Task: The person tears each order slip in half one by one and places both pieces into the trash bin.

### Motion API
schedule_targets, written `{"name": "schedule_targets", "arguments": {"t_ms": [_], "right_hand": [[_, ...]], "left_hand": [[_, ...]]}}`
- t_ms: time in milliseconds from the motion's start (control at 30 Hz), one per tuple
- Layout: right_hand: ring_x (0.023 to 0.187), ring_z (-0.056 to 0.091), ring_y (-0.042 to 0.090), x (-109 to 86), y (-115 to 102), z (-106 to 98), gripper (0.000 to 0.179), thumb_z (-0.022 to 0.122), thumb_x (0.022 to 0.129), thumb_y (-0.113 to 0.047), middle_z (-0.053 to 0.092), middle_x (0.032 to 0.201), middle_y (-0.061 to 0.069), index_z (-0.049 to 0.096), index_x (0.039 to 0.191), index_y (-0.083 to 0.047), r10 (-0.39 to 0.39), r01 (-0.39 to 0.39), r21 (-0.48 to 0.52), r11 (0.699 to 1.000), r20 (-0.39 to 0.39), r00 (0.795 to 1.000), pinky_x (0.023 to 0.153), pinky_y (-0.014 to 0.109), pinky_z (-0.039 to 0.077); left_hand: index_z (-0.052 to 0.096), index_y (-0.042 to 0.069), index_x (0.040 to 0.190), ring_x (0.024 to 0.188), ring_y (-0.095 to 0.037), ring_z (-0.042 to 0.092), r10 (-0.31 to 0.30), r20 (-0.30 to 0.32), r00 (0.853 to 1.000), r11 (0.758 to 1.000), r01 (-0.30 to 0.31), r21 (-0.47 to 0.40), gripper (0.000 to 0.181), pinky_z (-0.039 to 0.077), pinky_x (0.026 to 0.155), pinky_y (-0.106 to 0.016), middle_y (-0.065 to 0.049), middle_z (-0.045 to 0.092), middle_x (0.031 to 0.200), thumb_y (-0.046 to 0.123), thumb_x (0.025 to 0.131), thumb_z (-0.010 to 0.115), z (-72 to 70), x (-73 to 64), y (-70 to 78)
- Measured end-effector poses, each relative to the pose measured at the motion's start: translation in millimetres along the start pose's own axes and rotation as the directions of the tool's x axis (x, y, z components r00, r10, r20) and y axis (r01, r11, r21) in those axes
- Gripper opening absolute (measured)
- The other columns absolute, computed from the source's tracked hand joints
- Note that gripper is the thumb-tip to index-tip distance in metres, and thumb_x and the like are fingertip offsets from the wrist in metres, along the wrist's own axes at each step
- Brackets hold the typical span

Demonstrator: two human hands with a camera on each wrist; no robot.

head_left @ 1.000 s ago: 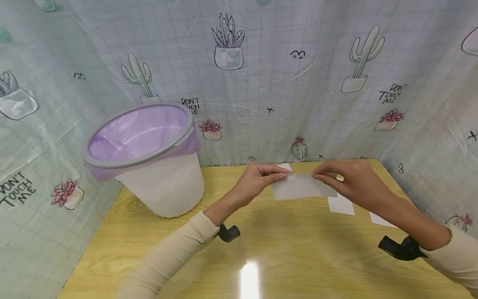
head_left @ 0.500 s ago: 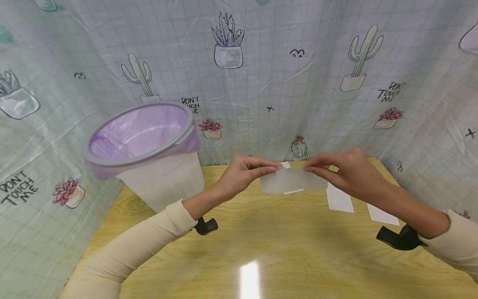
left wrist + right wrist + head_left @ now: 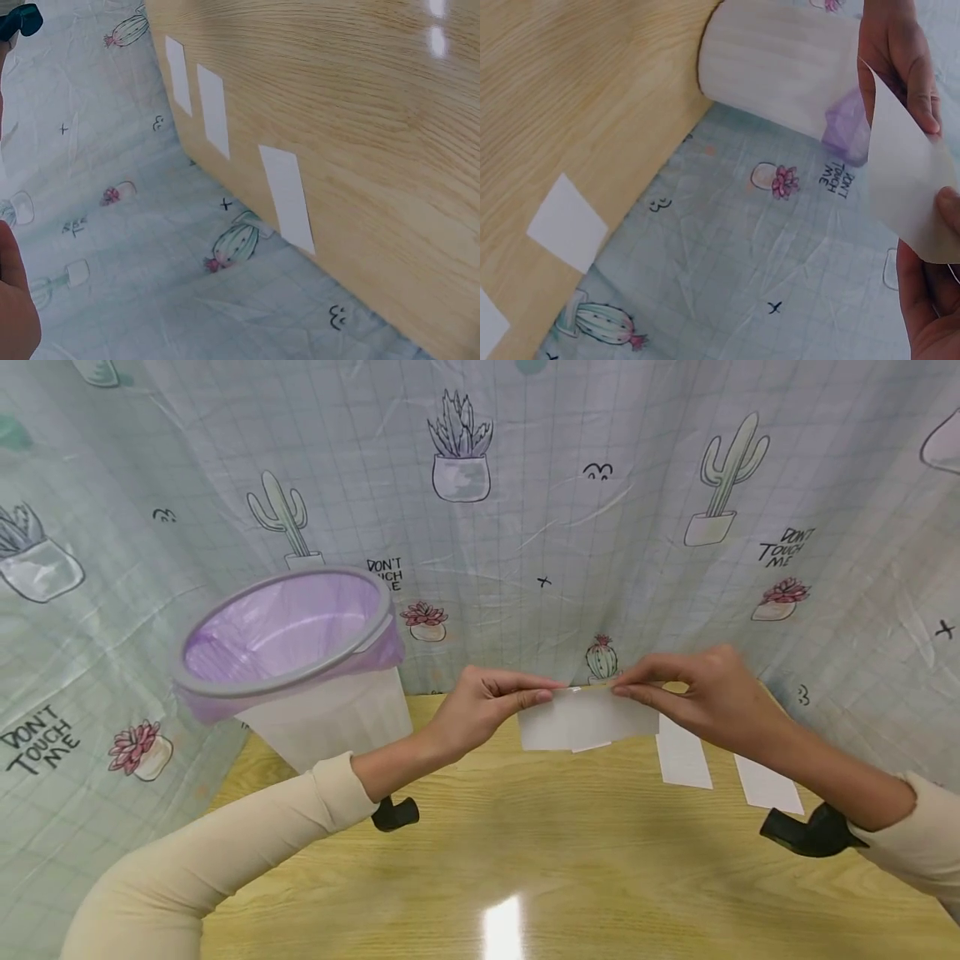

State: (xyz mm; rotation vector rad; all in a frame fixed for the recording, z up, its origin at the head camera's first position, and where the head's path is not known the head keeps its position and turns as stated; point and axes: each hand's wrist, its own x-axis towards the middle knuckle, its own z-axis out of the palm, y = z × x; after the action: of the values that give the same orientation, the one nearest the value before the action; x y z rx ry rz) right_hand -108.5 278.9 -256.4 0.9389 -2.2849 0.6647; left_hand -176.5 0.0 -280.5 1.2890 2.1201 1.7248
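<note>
A white slip of paper [image 3: 585,720] hangs in the air between my two hands, held along its upper edge. My left hand [image 3: 480,710] pinches it between thumb and fingers near the left end. Toward the other end, my right hand [image 3: 701,693] pinches the same edge. In the right wrist view the paper [image 3: 904,169] slants with both hands at its edge. Three more white slips lie apart along the table's far edge: a near slip [image 3: 289,196], a middle slip [image 3: 214,112] and a far slip [image 3: 178,76]. The held paper partly hides one in the head view.
A white bin [image 3: 330,718] with a grey rim and purple liner [image 3: 300,618] stands on the wooden table [image 3: 600,852] at the back left. A cactus-print curtain [image 3: 510,510] hangs behind the table and along its sides.
Both hands have moved a little left and farther from me with the paper. My left elbow has swung outward to the left. The slips on the table have stayed put.
</note>
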Motion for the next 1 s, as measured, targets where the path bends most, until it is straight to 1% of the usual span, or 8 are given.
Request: {"name": "schedule_targets", "arguments": {"t_ms": [167,367,533,700,833,967,1000], "right_hand": [[0.076,0.069,-0.003,4.2,-2.5,-1.8,0.034,0.083,0.078,0.002,0.078,0.091,-0.012,0.080,0.098,-0.025,0.007,-0.007,-0.020,1.000,-0.002,1.000,0.060,0.014,0.049],[0.077,0.070,-0.002,8.8,-6.8,-3.1,0.032,0.084,0.078,0.001,0.077,0.089,-0.012,0.080,0.096,-0.025,0.004,-0.005,-0.024,1.000,-0.006,1.000,0.059,0.015,0.049],[0.075,0.069,-0.003,14.1,-10.1,-4.2,0.029,0.083,0.079,0.000,0.077,0.088,-0.013,0.080,0.095,-0.024,-0.018,0.017,-0.016,1.000,-0.005,1.000,0.061,0.015,0.050],[0.075,0.069,-0.004,17.5,-11.2,-3.7,0.027,0.083,0.080,-0.001,0.077,0.088,-0.013,0.080,0.095,-0.023,-0.030,0.030,-0.001,1.000,-0.009,1.000,0.063,0.015,0.052],[0.076,0.069,-0.004,18.9,-11.6,-3.3,0.025,0.083,0.081,-0.003,0.077,0.088,-0.013,0.080,0.096,-0.023,-0.044,0.044,0.017,0.999,-0.015,0.999,0.062,0.015,0.051],[0.075,0.069,-0.004,19.9,-11.7,-3.0,0.017,0.082,0.085,-0.010,0.077,0.088,-0.012,0.080,0.096,-0.023,-0.052,0.053,0.030,0.998,-0.022,0.998,0.060,0.015,0.050],[0.075,0.069,-0.004,20.3,-11.6,-3.0,0.018,0.082,0.085,-0.009,0.077,0.088,-0.011,0.080,0.096,-0.023,-0.054,0.054,0.033,0.998,-0.023,0.998,0.060,0.015,0.050]], "left_hand": [[0.076,-0.001,0.115,0.104,-0.015,0.071,0.004,0.002,1.000,1.000,-0.004,-0.006,0.021,0.058,0.087,-0.035,-0.011,0.075,0.114,0.003,0.098,0.066,-3.4,0.4,3.3],[0.075,-0.003,0.115,0.107,-0.018,0.071,0.023,0.001,1.000,1.000,-0.023,-0.009,0.021,0.057,0.088,-0.036,-0.013,0.074,0.115,0.000,0.097,0.065,-8.0,-1.8,9.1],[0.076,-0.003,0.114,0.105,-0.019,0.072,0.038,-0.006,0.999,0.999,-0.038,0.010,0.020,0.058,0.086,-0.035,-0.013,0.075,0.114,0.000,0.097,0.066,-12.0,-3.8,14.3],[0.076,-0.003,0.114,0.106,-0.018,0.072,0.045,-0.007,0.999,0.999,-0.044,0.024,0.020,0.058,0.087,-0.036,-0.013,0.075,0.114,-0.001,0.096,0.066,-15.3,-4.1,16.3],[0.076,-0.004,0.113,0.107,-0.019,0.071,0.055,-0.004,0.998,0.998,-0.055,0.027,0.020,0.057,0.088,-0.035,-0.014,0.075,0.114,-0.002,0.096,0.066,-17.3,-3.9,18.2],[0.075,-0.005,0.113,0.109,-0.019,0.071,0.059,-0.001,0.998,0.998,-0.059,0.024,0.020,0.057,0.090,-0.034,-0.014,0.074,0.115,-0.003,0.096,0.066,-19.2,-3.8,20.3],[0.075,-0.005,0.113,0.109,-0.019,0.071,0.058,0.000,0.998,0.998,-0.058,0.020,0.020,0.057,0.090,-0.035,-0.014,0.074,0.115,-0.004,0.096,0.066,-19.7,-3.9,20.7]]}}
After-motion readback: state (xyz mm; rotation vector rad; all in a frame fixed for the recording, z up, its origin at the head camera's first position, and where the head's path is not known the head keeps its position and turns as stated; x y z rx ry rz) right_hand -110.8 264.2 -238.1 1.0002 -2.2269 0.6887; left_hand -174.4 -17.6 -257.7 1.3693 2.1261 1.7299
